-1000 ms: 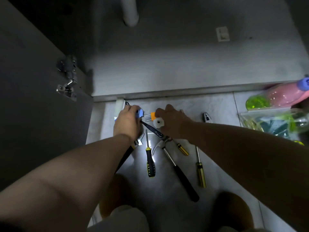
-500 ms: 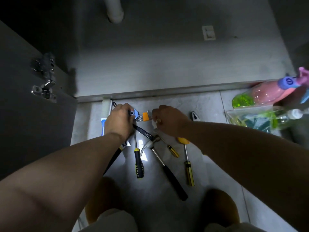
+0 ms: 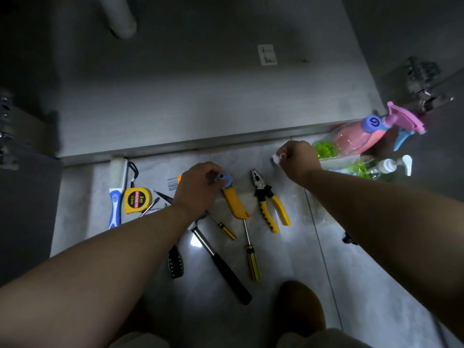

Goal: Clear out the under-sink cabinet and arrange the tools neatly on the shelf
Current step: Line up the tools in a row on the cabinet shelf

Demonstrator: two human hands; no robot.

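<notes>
Head view, left arm: bare forearm reaches forward from the lower left, crossing over the tools on the tiled floor (image 3: 288, 259).
Left hand (image 3: 198, 190): knuckles up, fingers curled round a small blue piece (image 3: 224, 178), which sticks out on the thumb side.
Blue piece, position: just above the upper end of a yellow utility knife (image 3: 236, 203); whether the two touch cannot be told.
Right arm: bare forearm comes in from the right edge, angled towards the cabinet's front edge.
Right hand (image 3: 300, 159): fingers curled, tips pinching a small white piece (image 3: 277, 158) low over the floor, near the pink spray bottle (image 3: 359, 136).
Cabinet floor (image 3: 200, 96): grey and bare in the middle, with a white pipe (image 3: 120, 18) at the back.
Tools, left group: a white brush with a blue handle (image 3: 116, 194) lies beside a yellow tape measure (image 3: 137, 200); thin metal keys (image 3: 172, 183) show just left of the left hand.
Tools, middle group: a hammer (image 3: 221, 262) lies slanted with its head under the left wrist; a short screwdriver (image 3: 224, 227) and a long screwdriver (image 3: 251, 254) lie just right of it.
Pliers (image 3: 270, 203): yellow and black, nose towards the cabinet, between the two hands, touched by neither.
Black-and-yellow handle (image 3: 175, 262): partly hidden under the left forearm.
Right side: a clear pump bottle (image 3: 393, 165) lies beside the spray bottle.
</notes>
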